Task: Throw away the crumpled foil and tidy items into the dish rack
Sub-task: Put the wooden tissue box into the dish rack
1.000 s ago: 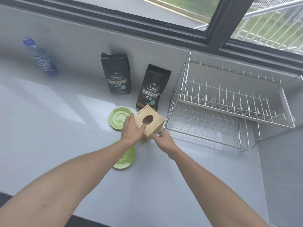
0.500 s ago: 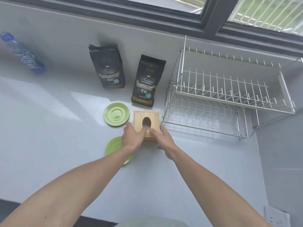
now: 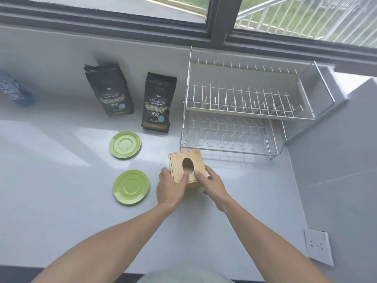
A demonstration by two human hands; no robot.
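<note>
Two black coffee bags stand upright against the back wall, the left bag and the right bag. Both labels read "Treasure", with "BLUE MOUNTAIN" in small letters below; the gold characters under this I cannot read surely. A wooden tissue box with an oval hole on top is held by both hands just in front of the dish rack. Whether tissue is inside, I cannot tell. The left hand grips its left side, the right hand its right side, thumbs on the top. Both wire shelves of the rack hold nothing. Two green saucers lie on the white counter, the far saucer and the near saucer. At the left edge a blue-labelled bottle is partly seen.
</note>
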